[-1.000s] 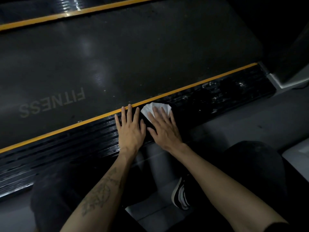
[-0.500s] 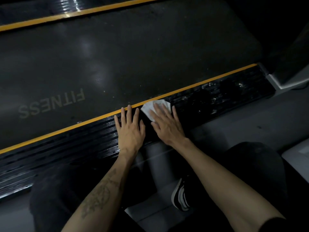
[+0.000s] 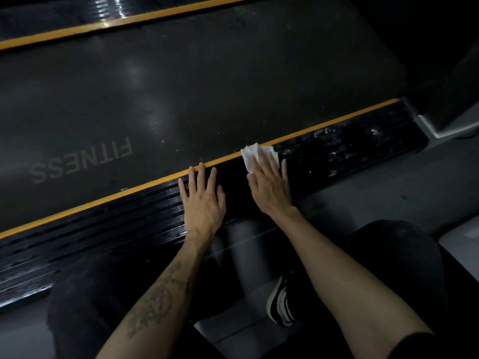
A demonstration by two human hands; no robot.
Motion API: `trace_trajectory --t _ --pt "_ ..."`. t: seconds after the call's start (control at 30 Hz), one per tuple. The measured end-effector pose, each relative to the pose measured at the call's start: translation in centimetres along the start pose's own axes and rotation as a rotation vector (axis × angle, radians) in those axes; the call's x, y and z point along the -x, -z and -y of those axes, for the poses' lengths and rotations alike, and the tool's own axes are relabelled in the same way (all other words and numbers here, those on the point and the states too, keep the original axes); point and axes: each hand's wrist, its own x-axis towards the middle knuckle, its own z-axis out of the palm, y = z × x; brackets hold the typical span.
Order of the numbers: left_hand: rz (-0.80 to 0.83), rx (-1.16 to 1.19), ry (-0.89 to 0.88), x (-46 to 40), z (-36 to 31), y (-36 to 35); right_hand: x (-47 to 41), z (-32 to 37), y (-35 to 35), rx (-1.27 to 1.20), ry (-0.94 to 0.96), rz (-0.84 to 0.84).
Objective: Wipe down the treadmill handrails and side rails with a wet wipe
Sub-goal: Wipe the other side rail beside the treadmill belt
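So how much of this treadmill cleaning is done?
Done, apparently: the near side rail right of the wipe glistens with wet streaks. In hand: the right hand presses the wipe flat on that rail, the left hand resting beside it. Left: the rail's duller left stretch, the far rail, and the handrails, which are out of view.

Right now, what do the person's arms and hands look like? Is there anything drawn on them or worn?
Both forearms are bare. The left forearm has a dark tattoo drawn along it; its design is too dim to make out. The right arm shows a bit of black sleeve near the elbow. The left hand and the right hand wear no gloves, and I see no rings or watch.
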Motion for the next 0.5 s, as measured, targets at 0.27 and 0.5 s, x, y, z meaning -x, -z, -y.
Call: trace_trajectory --t 0.27,0.5 --pt "-0.01 0.0 0.002 0.0 -0.1 0.0 -0.3 -0.3 0.4 0.079 0.308 0.102" --pt "-0.007 0.01 0.009 0.0 0.0 0.0 -0.7 3.0 0.2 0.042 0.159 0.147"
